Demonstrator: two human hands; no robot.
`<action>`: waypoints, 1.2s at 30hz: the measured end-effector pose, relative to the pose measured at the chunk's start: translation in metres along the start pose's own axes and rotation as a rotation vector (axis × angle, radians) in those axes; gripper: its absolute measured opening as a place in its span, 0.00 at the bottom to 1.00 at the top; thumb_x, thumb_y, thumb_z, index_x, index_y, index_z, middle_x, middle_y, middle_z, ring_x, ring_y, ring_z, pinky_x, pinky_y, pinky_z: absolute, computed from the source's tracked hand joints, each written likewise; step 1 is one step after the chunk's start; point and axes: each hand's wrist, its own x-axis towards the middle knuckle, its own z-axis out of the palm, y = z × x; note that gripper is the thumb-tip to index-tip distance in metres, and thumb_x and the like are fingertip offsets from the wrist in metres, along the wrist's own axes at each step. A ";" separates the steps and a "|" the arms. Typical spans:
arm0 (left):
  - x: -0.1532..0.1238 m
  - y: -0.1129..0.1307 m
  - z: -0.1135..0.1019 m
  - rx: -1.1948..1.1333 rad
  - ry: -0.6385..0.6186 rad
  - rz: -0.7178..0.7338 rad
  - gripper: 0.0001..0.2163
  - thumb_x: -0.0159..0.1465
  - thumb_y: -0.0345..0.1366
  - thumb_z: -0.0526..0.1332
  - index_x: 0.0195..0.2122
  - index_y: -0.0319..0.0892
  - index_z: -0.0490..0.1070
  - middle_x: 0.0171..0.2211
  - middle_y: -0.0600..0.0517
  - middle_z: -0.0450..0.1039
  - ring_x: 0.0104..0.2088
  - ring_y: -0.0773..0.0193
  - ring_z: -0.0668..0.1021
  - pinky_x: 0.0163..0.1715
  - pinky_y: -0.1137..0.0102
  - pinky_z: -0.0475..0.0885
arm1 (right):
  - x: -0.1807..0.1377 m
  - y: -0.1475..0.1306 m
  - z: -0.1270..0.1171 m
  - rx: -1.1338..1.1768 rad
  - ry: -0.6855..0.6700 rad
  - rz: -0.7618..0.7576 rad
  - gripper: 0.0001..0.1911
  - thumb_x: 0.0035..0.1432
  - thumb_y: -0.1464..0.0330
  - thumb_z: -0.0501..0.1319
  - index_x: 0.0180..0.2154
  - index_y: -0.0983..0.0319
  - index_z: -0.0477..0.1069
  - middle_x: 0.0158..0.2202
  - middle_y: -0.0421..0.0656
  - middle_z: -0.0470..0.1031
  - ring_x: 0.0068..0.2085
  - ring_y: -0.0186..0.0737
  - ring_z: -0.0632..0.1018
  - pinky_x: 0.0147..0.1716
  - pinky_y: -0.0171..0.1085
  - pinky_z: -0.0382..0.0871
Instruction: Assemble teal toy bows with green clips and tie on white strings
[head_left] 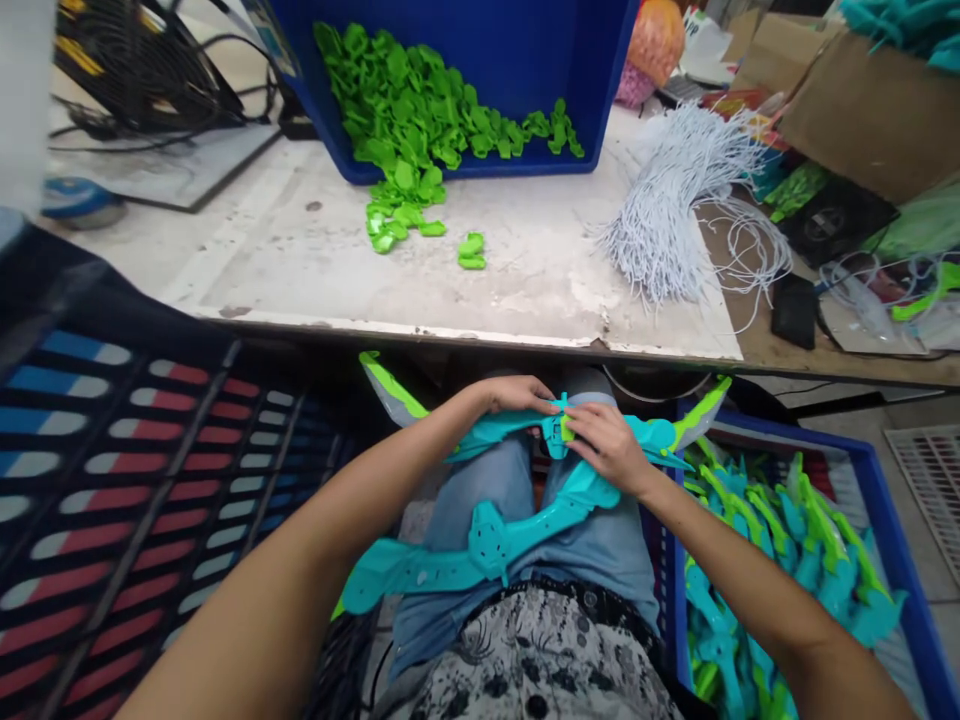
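Over my lap I hold a teal toy bow (660, 435) with lime-green tips. My left hand (514, 395) is closed round its left limb beside the middle grip. My right hand (607, 445) is closed on the grip, its fingers pressing a small lime-green piece (566, 428) against it. A second teal bow (480, 545) lies across my thighs below, untouched.
A blue bin (480, 70) of small green parts (420, 100) stands on the worn white table (300, 260), some parts spilled (405, 215) in front. White cords (675, 200) lie at right. A blue crate (892, 520) of finished bows (780, 540) sits by my right leg. Striped trays (150, 480) fill the left.
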 end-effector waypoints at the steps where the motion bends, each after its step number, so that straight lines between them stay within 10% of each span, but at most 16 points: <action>1: 0.002 0.000 0.001 -0.027 -0.013 -0.001 0.22 0.45 0.51 0.71 0.32 0.37 0.74 0.22 0.54 0.73 0.24 0.65 0.73 0.30 0.70 0.68 | -0.009 -0.002 0.005 -0.007 -0.004 0.019 0.11 0.63 0.67 0.58 0.46 0.62 0.74 0.49 0.49 0.77 0.49 0.46 0.74 0.46 0.47 0.70; 17: 0.008 0.000 0.010 0.354 0.160 0.133 0.23 0.46 0.54 0.69 0.30 0.36 0.73 0.22 0.55 0.70 0.25 0.67 0.70 0.25 0.73 0.61 | -0.013 -0.001 0.010 0.051 -0.071 0.287 0.09 0.60 0.60 0.62 0.39 0.56 0.77 0.54 0.46 0.73 0.54 0.49 0.72 0.52 0.49 0.63; 23: 0.009 -0.002 0.016 0.358 0.177 0.112 0.22 0.48 0.55 0.66 0.29 0.38 0.70 0.21 0.56 0.68 0.23 0.66 0.70 0.24 0.72 0.60 | -0.002 0.004 0.010 0.116 -0.200 0.595 0.35 0.50 0.57 0.68 0.57 0.59 0.64 0.52 0.49 0.73 0.53 0.51 0.73 0.52 0.49 0.63; 36: 0.008 0.005 0.022 0.715 0.291 0.132 0.23 0.44 0.57 0.65 0.23 0.40 0.65 0.18 0.58 0.62 0.24 0.67 0.65 0.24 0.72 0.55 | 0.023 0.001 0.010 -0.129 -0.566 0.556 0.40 0.52 0.54 0.67 0.61 0.65 0.60 0.49 0.55 0.74 0.51 0.58 0.71 0.46 0.50 0.61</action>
